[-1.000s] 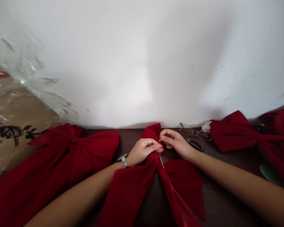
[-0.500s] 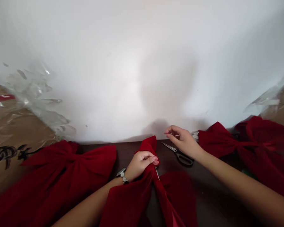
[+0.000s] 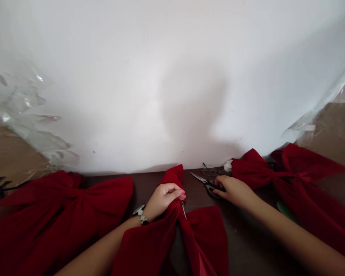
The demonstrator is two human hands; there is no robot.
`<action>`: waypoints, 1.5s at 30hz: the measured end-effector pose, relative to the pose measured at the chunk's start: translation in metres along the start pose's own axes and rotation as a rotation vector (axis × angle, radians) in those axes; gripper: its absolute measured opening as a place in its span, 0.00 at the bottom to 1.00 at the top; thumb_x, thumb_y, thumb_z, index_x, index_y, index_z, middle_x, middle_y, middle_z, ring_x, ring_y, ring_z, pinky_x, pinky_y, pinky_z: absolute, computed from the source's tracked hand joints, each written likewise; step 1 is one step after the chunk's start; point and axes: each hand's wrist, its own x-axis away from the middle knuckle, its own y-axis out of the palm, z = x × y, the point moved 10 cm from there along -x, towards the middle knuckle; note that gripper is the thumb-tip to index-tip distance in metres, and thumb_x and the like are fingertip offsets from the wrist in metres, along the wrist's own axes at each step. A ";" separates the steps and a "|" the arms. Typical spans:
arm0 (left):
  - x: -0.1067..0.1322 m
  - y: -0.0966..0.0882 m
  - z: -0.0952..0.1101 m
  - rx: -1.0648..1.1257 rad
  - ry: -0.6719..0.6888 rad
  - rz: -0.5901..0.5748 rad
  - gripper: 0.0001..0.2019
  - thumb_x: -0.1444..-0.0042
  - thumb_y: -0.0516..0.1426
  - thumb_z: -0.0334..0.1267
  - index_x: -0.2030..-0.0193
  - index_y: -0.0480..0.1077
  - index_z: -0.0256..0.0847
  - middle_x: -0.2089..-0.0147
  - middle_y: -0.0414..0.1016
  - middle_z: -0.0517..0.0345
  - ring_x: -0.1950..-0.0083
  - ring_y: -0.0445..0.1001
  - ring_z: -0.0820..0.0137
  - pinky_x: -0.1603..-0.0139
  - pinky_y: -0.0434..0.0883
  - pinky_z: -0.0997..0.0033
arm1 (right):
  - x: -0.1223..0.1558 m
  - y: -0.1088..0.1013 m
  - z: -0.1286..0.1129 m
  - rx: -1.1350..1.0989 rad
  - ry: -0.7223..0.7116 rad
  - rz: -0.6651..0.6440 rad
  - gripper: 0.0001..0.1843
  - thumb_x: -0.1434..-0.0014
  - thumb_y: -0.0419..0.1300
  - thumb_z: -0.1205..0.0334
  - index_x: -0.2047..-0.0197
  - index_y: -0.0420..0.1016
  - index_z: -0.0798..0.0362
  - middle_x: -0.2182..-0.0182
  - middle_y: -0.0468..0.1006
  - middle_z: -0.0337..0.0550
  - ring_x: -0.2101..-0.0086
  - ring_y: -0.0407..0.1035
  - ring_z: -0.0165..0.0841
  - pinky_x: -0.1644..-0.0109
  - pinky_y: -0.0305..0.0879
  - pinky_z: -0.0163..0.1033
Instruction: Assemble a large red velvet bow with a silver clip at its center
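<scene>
Okay, a white wall (image 3: pixel 172 76) filled everything above the dark wooden counter (image 3: pixel 241 234), which ran from 9 o'clock to 3 o'clock at the wall's foot. Two cardboard cartons sat in clear plastic film, one at 9 o'clock (image 3: pixel 14 153) and one at 2 o'clock (image 3: pixel 336 130). Three large red velvet bows lay around the view: the left bow (image 3: pixel 66 199) at 8 o'clock, the right bow (image 3: pixel 296 180) at 4 o'clock, and the centre bow (image 3: pixel 207 237) at 6 o'clock, directly in front of the person, its top tail up against the wall. The hands were apart. The left hand (image 3: pixel 162 199) was clamped around the gathered neck of the centre bow, probably to keep the folds bunched and the bow from shifting. A small silver pin (image 3: pixel 184 210) hung at the knot, just beside that hand. The right hand (image 3: pixel 235 191) was closed over the black-handled scissors (image 3: pixel 202 179), which lay on the counter at about 1 o'clock, blades pointing toward 10 o'clock. Eyeglasses (image 3: pixel 209 170) lay folded just behind the scissors, near the wall. A silver bracelet (image 3: pixel 140 214) circled the left wrist.
</scene>
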 end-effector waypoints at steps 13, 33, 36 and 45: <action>-0.001 0.003 -0.003 0.076 0.006 -0.007 0.16 0.45 0.58 0.46 0.68 0.73 0.32 0.66 0.80 0.48 0.63 0.78 0.68 0.57 0.72 0.71 | 0.046 0.036 -0.046 -1.038 -0.026 -0.755 0.27 0.51 0.62 0.40 0.64 0.72 0.59 0.81 0.63 0.34 0.82 0.50 0.20 0.83 0.42 0.26; -0.001 0.004 -0.002 0.032 -0.001 -0.019 0.15 0.44 0.57 0.45 0.66 0.74 0.32 0.64 0.80 0.46 0.61 0.78 0.66 0.56 0.73 0.69 | 0.050 0.051 -0.047 -0.999 -0.122 -0.764 0.33 0.48 0.53 0.31 0.74 0.67 0.58 0.87 0.62 0.34 0.85 0.53 0.21 0.84 0.40 0.27; -0.001 0.005 -0.001 0.040 0.016 -0.024 0.15 0.44 0.57 0.46 0.66 0.74 0.32 0.64 0.80 0.47 0.61 0.78 0.66 0.56 0.73 0.69 | 0.050 0.051 -0.046 -0.990 -0.116 -0.771 0.33 0.48 0.53 0.31 0.74 0.67 0.58 0.87 0.62 0.34 0.85 0.53 0.21 0.83 0.40 0.27; -0.002 0.005 -0.001 0.025 0.023 -0.036 0.15 0.43 0.57 0.46 0.67 0.74 0.32 0.64 0.80 0.47 0.62 0.78 0.67 0.57 0.73 0.70 | 0.049 0.046 -0.048 -0.987 -0.130 -0.773 0.32 0.48 0.55 0.33 0.74 0.67 0.59 0.86 0.61 0.34 0.85 0.54 0.21 0.83 0.39 0.28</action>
